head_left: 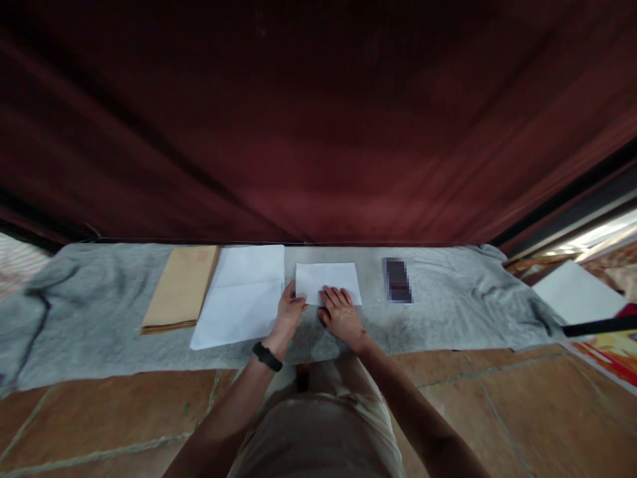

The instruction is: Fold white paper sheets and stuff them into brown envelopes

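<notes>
A small white sheet of paper [327, 275], which looks folded, lies in front of me on a grey cloth. My left hand [290, 309] is at its lower left corner, with thumb and fingers closed on the edge. Near the lower right part of the paper, my right hand [342, 317] rests flat, fingers stretched out and pressing on it. To the left lie larger white sheets of paper [243, 292] with a crease across the middle. What is under my right palm is hidden.
Brown envelopes [180, 285] lie stacked at the left. A pixelated dark rectangular object [398, 280] is to the right. The grey cloth [458, 299] covers a long, narrow surface, backed by dark red fabric [318, 146]. Brown tiles [468, 385] show below.
</notes>
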Available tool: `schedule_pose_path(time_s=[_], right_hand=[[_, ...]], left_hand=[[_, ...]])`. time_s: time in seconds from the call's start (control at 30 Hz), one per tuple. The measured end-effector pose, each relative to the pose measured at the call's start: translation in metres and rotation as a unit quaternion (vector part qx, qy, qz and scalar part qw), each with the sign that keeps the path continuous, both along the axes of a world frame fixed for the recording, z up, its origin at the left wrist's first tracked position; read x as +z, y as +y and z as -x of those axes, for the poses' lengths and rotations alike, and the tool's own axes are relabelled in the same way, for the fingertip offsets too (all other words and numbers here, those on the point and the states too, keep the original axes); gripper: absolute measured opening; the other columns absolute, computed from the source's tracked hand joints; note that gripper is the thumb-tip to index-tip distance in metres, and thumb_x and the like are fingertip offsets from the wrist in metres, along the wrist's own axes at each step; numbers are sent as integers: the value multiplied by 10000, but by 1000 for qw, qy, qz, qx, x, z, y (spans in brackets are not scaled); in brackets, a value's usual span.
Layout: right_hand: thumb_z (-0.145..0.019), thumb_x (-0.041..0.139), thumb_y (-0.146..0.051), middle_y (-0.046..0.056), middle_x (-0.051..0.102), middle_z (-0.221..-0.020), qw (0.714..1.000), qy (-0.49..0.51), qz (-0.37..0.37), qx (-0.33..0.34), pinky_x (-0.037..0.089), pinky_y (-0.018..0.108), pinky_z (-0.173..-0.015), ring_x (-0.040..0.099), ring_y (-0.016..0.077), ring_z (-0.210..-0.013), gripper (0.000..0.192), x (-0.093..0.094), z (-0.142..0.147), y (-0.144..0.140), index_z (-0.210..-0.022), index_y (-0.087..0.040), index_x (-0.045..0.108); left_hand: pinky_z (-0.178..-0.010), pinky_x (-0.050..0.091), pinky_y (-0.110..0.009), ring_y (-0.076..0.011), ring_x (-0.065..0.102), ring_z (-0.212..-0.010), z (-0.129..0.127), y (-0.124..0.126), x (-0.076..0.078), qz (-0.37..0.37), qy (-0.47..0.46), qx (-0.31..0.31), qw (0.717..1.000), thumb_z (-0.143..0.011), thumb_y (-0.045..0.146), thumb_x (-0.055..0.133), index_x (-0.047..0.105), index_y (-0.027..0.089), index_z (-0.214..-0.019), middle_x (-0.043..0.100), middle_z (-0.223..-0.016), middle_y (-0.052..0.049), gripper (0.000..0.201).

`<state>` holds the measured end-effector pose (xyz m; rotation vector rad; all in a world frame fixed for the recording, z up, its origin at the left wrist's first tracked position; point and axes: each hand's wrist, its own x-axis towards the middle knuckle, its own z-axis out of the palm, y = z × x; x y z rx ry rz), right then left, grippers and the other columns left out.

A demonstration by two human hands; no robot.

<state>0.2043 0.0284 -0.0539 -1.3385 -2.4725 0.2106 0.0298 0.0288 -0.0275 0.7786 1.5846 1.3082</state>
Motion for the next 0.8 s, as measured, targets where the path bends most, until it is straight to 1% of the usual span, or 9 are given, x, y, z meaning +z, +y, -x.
schedule_pose_path(time_s=[0.17,0.23,0.3,0.37,0.53,0.6,0.67,0.7,0.8], right_hand=[[-978,466,-168,130,522,-1535,999,41,10,-32,360,443,-1207,515,258,-1388,520,13,1,1,-1496,-133,498],[-966,408,-119,124,579,-1482,991,114,26,-65,429,411,-1153,579,240,-1322,520,24,0,5,-1469,-156,533],[-983,386,-165,97,639,-1416,962,247,51,-108,487,403,-1090,633,229,-1245,483,39,0,10,-1426,-202,574],[-999,423,-283,62,706,-1306,890,421,87,-152,523,394,-1028,674,219,-1153,400,53,0,15,-1338,-230,630],[-884,657,-471,-2,757,-903,599,746,201,-208,572,283,-755,710,175,-849,272,67,6,15,-982,-217,661],[-843,711,-465,-5,756,-919,535,790,226,-198,577,273,-761,712,166,-871,274,60,9,9,-968,-231,643],[-834,710,-476,-1,757,-939,518,795,244,-201,589,278,-775,717,162,-874,282,48,11,1,-968,-241,632],[-841,690,-496,-2,756,-933,528,783,253,-207,596,282,-774,720,159,-855,290,42,11,-3,-968,-244,625],[-879,575,-575,5,746,-849,626,696,281,-211,613,305,-743,725,161,-774,329,23,8,-16,-912,-248,588]], left_hand=[[-642,539,-254,-110,597,-631,-12,-6,29,-35,-56,5,998,-680,121,686,559,177,-1364,634,-780,36,698],[-701,560,-272,-130,646,-708,-14,-7,44,-72,-87,-12,994,-728,210,735,536,195,-1401,665,-843,12,702],[-770,571,-290,-160,687,-853,-13,-7,56,-99,-122,-11,988,-813,345,727,521,218,-1421,695,-975,-35,654],[-812,568,-288,-184,684,-1006,-11,-7,60,-96,-140,5,985,-862,413,700,549,230,-1389,694,-1115,-76,578],[-767,560,-278,-190,702,-960,-12,-11,42,43,-189,-2,981,-785,320,797,594,207,-1284,719,-1109,-91,550],[-753,566,-297,-195,716,-890,-18,-14,31,68,-223,-41,972,-746,311,819,598,198,-1269,737,-1062,-90,578],[-737,567,-301,-197,718,-845,-23,-15,23,50,-224,-62,971,-703,288,826,616,194,-1247,747,-1033,-81,590],[-719,563,-295,-194,715,-818,-24,-14,19,33,-209,-63,975,-685,267,818,625,194,-1240,750,-1010,-70,592],[-654,539,-275,-182,685,-717,-21,-3,10,-3,-123,-51,991,-653,171,744,627,192,-1263,743,-879,-23,621]])
